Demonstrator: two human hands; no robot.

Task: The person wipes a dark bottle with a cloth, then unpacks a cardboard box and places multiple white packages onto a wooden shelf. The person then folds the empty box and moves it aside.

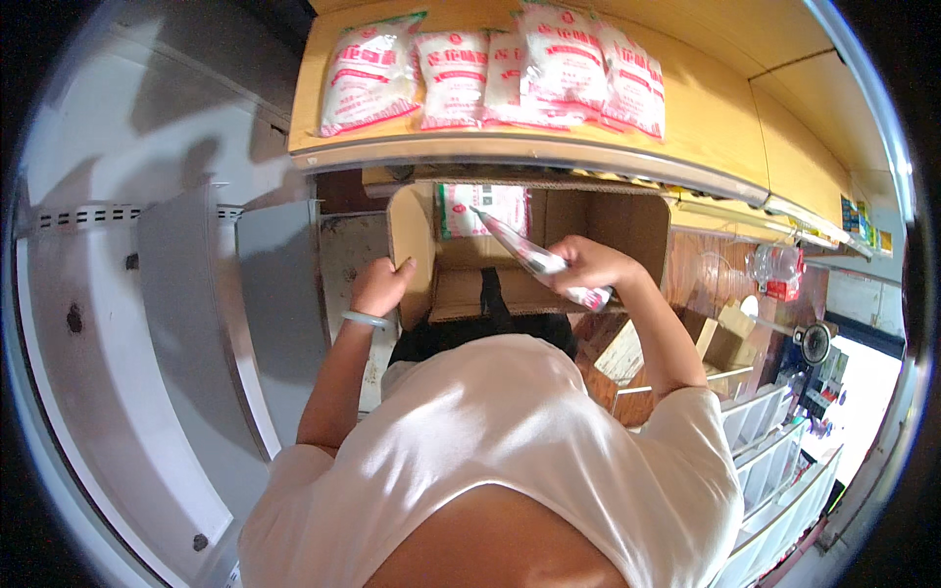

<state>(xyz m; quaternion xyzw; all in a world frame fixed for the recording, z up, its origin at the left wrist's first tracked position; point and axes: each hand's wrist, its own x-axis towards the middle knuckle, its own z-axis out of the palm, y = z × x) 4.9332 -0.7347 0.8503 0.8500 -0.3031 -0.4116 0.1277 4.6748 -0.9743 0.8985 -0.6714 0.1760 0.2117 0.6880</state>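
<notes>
A cardboard box (625, 220) stands open below the shelf edge, in front of my body. My left hand (382, 285) grips the box's left side wall, with the thumb on the rim. In my right hand (588, 263) is a plastic packet (526, 253) with red print, tilted over the box opening. Another white packet (481, 211) with red print and a green edge lies inside the box at its far left. Several similar packets (452, 81) are lined up on the wooden shelf (706, 110) above the box.
Grey metal shelving panels (191, 309) stand to the left. At the right are a clear plastic bottle (775, 262), a fan (814, 343), smaller cardboard boxes (735, 334) and white racks (779, 478). The shelf's front edge (514, 151) runs just beyond the box.
</notes>
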